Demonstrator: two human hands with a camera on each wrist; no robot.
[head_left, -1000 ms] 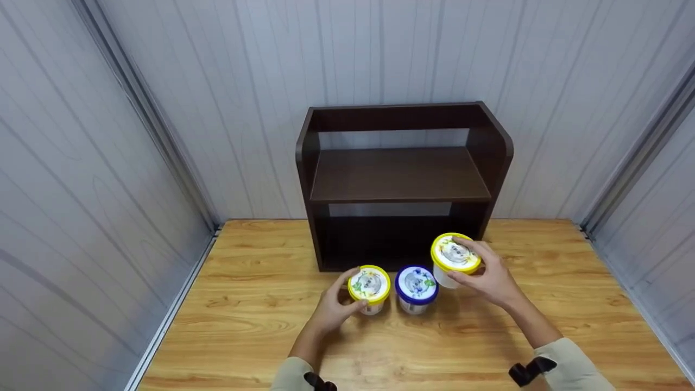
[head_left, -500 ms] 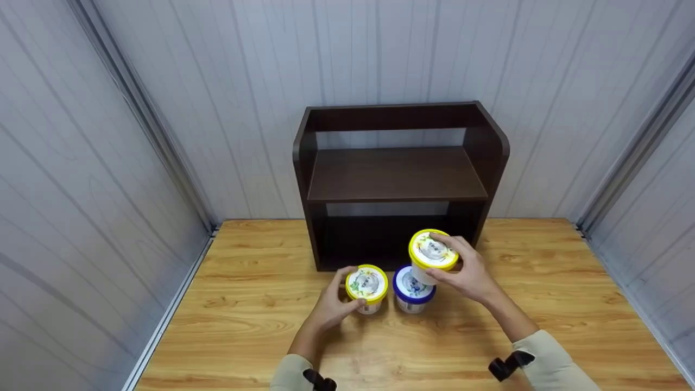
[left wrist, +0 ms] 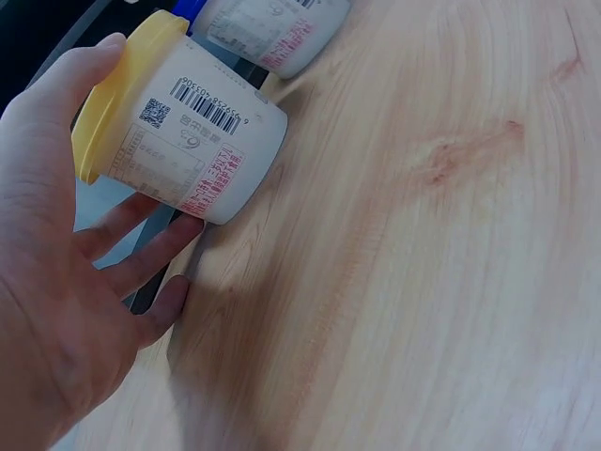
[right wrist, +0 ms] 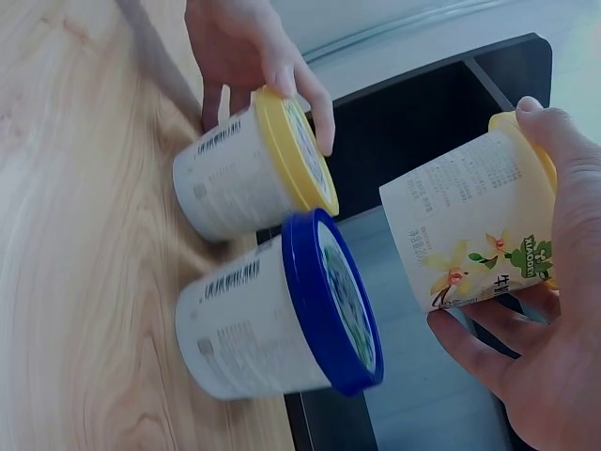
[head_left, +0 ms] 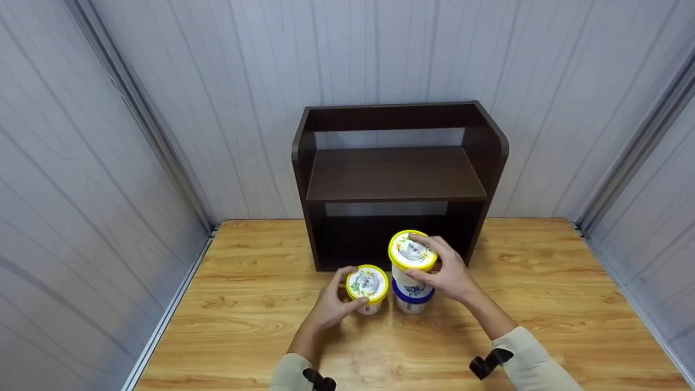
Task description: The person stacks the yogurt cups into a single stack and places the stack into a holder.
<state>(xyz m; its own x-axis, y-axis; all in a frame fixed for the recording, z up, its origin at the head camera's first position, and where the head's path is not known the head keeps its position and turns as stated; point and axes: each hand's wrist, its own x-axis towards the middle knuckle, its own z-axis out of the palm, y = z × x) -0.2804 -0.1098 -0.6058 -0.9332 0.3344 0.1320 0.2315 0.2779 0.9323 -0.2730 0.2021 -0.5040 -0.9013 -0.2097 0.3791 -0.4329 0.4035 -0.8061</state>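
Observation:
My left hand (head_left: 328, 308) grips a white tub with a yellow lid (head_left: 367, 283) that stands upright on the table, thumb and fingers at its lid. A printed barcode shows on this tub's side (left wrist: 202, 122) in the left wrist view. My right hand (head_left: 449, 276) holds a second yellow-lidded tub (head_left: 410, 251) by its rim, raised off the table. Yellow flowers are printed on that tub (right wrist: 470, 221) in the right wrist view. Below and in front of it stands a blue-lidded tub (head_left: 411, 307), its lid partly covered in the head view but apart from the held tub.
Behind the tubs stands a dark brown two-tier shelf (head_left: 399, 174), its lower front edge close to them. Wood-grain table (head_left: 255, 304) spreads to both sides. Pale panelled walls (head_left: 260, 81) enclose the back and sides.
My right hand has carried its yellow-lidded tub leftward, from right of the blue-lidded tub to over its back part. The left hand and its tub have stayed in place.

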